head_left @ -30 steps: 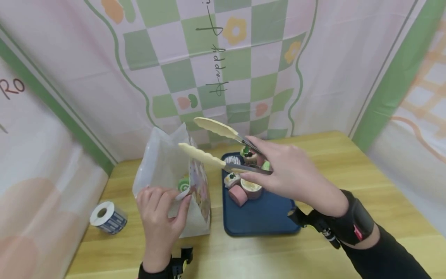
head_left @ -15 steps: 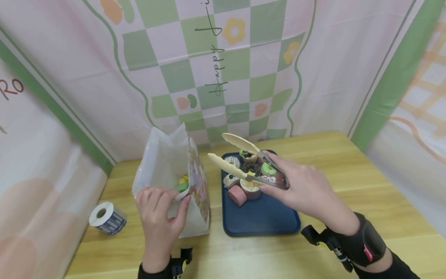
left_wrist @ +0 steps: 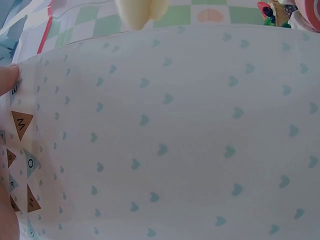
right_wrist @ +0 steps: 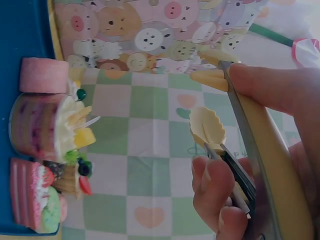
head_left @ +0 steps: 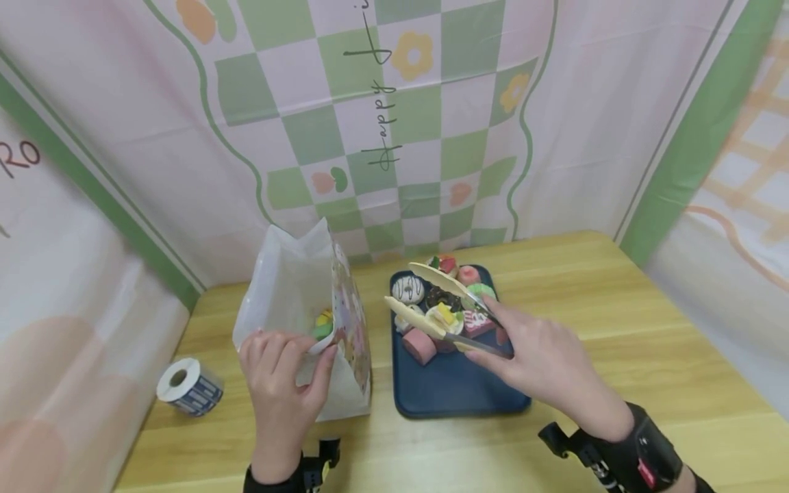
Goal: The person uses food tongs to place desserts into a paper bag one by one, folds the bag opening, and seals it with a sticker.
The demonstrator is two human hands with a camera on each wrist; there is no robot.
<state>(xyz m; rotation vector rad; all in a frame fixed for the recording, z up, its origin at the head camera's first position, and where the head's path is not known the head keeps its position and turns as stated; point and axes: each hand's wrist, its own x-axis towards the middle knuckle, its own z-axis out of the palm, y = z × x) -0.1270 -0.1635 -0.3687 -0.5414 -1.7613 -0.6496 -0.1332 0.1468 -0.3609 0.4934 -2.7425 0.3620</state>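
My left hand (head_left: 280, 390) pinches the near rim of an upright white paper bag (head_left: 277, 281), whose mouth stands open. A small green and yellow item (head_left: 323, 324) shows inside it. The bag's heart-dotted wall (left_wrist: 190, 130) fills the left wrist view. My right hand (head_left: 548, 359) holds food tongs (head_left: 419, 320) with cream tips, spread apart and gripping nothing, over a blue tray (head_left: 459, 394). Below the tongs sit a white striped donut (head_left: 407, 289), a pink roll (head_left: 419, 346), a chocolate donut (head_left: 440, 298) and a fruit-topped cup cake (right_wrist: 37, 125).
A roll of labels (head_left: 189, 387) stands on the wooden table (head_left: 394, 459) left of the bag. More small pastries, including a pink layered slice (head_left: 477, 323), crowd the tray's far half. A printed curtain (head_left: 246, 137) hangs behind the table.
My right hand has carried the tongs right and down, from beside the bag's mouth to over the pastries. The left hand has stayed on the bag's rim.
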